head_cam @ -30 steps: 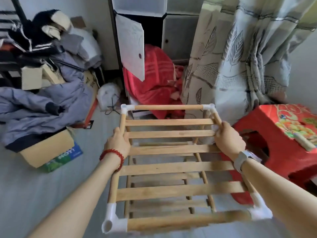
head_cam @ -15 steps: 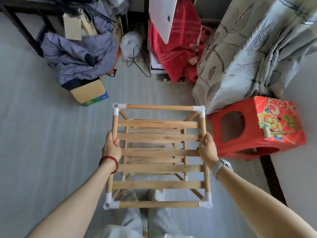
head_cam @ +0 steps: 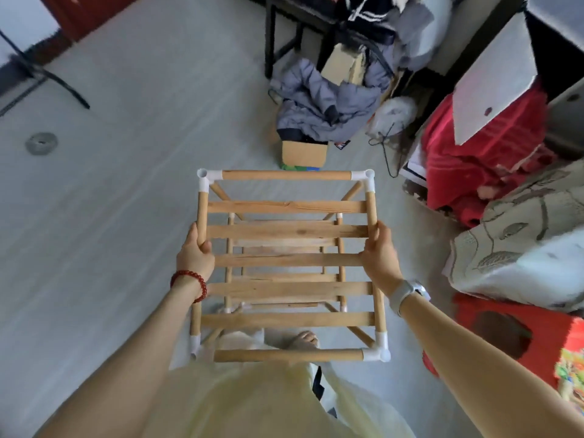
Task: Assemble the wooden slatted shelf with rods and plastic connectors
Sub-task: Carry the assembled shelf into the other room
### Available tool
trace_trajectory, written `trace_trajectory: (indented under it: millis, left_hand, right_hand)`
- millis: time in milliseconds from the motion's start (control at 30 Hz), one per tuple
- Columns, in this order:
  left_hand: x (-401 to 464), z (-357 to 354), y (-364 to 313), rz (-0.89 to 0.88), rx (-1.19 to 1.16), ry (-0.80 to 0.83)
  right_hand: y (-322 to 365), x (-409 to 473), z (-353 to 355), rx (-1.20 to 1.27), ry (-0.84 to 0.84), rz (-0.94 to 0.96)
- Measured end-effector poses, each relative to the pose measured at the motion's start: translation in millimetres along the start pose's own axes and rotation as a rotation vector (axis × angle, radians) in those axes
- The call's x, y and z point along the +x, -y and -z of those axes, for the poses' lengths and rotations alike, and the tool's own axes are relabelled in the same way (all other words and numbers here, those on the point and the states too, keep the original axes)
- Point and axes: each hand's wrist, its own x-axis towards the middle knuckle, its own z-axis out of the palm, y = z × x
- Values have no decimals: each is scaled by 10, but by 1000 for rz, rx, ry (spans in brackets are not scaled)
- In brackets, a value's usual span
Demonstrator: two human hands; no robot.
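Shelf of pale slats, rods and white corner connectors hangs level above the floor. Its lower tier is mostly hidden behind the slats. My left hand and right hand, arms outstretched, each grip a side rod.

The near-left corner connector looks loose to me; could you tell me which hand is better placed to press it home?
Probably the left hand: it grips the side rod running down to that connector.
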Motion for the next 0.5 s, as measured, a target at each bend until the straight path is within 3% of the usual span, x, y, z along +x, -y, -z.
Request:
trace_trajectory:
  millis: [500]
  left_hand:
    - [506,2303,1892,276,120,-399]
  right_hand:
    - [2690,-286,-2349,-436,236,592]
